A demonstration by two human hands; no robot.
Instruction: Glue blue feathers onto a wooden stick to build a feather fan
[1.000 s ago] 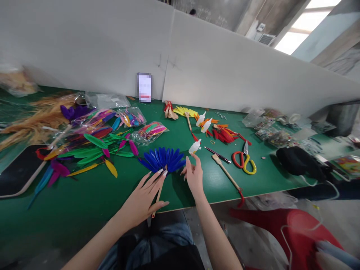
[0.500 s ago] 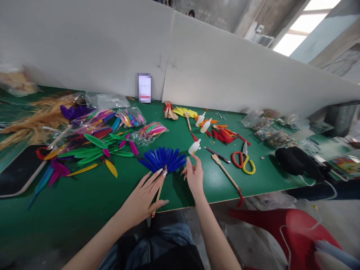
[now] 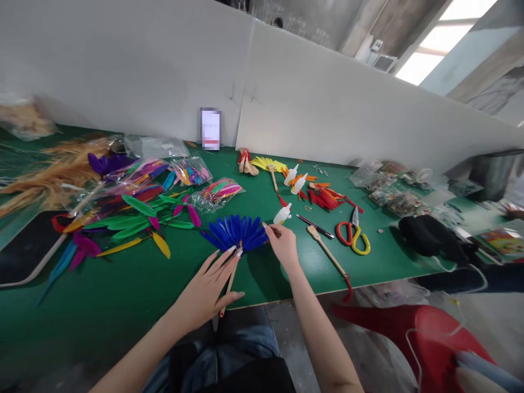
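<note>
A fan of blue feathers (image 3: 235,232) lies spread on the green table, its base joined to a wooden stick (image 3: 230,284) that points toward me. My left hand (image 3: 210,284) rests over the stick and the fan's base, fingers stretched out and thumb apart. At the fan's right edge, my right hand (image 3: 282,245) is closed in a pinch at the tip of an outer blue feather. Just beyond that hand a white glue bottle (image 3: 282,214) lies tilted. Beside it are a dark pen (image 3: 315,226) and a wooden stick with a red tassel (image 3: 327,251).
Red-and-yellow scissors (image 3: 354,234) lie at right. Loose green feathers (image 3: 139,221) and bagged feathers cover the left, near a black tray-like object (image 3: 30,248). Farther back are a yellow feather fan (image 3: 270,164), two glue bottles (image 3: 295,179), red feathers (image 3: 325,196) and a phone (image 3: 210,128).
My right hand has turned and moved slightly, its fingers going from spread apart to pinched at the fan's right edge. My left hand has stayed in place.
</note>
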